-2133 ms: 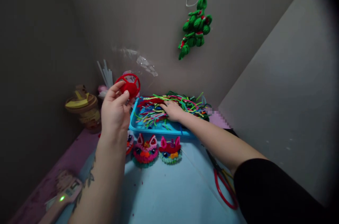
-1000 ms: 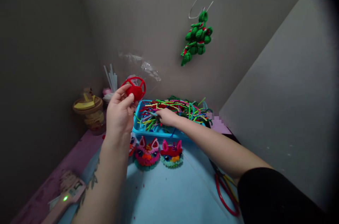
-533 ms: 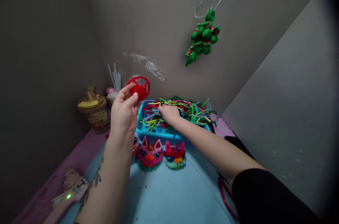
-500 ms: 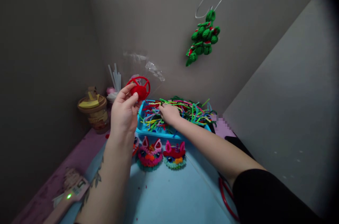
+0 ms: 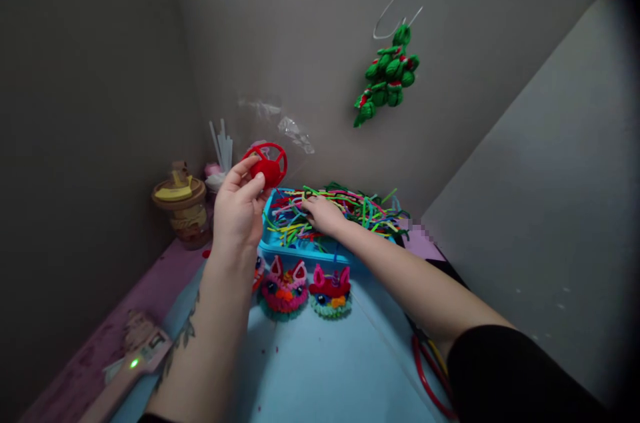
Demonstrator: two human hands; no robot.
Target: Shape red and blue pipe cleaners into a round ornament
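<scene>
My left hand (image 5: 243, 206) is raised left of centre, its thumb and fingers closed on a red piece (image 5: 269, 173) with a solid middle and an open, spoked rim. My right hand (image 5: 324, 213) reaches into a blue tray (image 5: 300, 256) heaped with many-coloured fuzzy stems (image 5: 367, 209). Its fingertips are among the stems at the tray's left part, and what they pinch, if anything, is hidden. In front of the tray lie fuzzy animal faces with pink ears, one pink (image 5: 285, 291) and one red and teal (image 5: 330, 295); another is partly behind my left wrist.
A lidded cup (image 5: 187, 216) stands at the left, near white sticks (image 5: 221, 146). A pink device (image 5: 145, 353) with a green light lies at front left. Red-handled scissors (image 5: 425, 379) are under my right arm. A green ornament (image 5: 390, 76) hangs from a wire on the wall.
The view has shifted slightly. Both hands hold nearly the same positions, my left still on the red piece and my right still in the tray.
</scene>
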